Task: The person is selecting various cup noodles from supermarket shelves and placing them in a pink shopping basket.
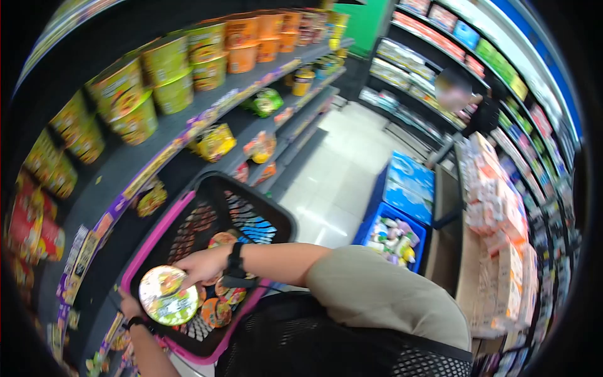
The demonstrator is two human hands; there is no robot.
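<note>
Head view, and we're in a shop aisle. The basket [157,234], black mesh with a pink rim, hangs close against the shelves [188,129]. Its far rim almost meets the shelf edge, so there's very little room on that side. On the basket's other side the pale floor [339,169] runs open down the aisle to a blue crate [408,182] of goods. Well beyond the basket, another person [483,116] stands at the far racks.

The noodle bowl [166,295] sits right over the basket's near corner, above its rim. The right hand [201,265], dark band at the wrist, reaches across the basket's mouth and grips the bowl's upper edge, fingers curled onto the rim. The left hand [130,306] comes up from below the basket at the bowl's lower edge. The bowl covers most of it, so I can't tell whether it's gripping.

The bowl shows its round foil lid, shiny, printed yellow-green with a food picture. The glare and blur make the lettering unreadable. More round packs [217,311] lie inside the basket, partly covered by the forearm. A black mesh surface [314,345] fills the frame below the basket, cut off by the edge. Everything near the frame's border is warped and smeared.
</note>
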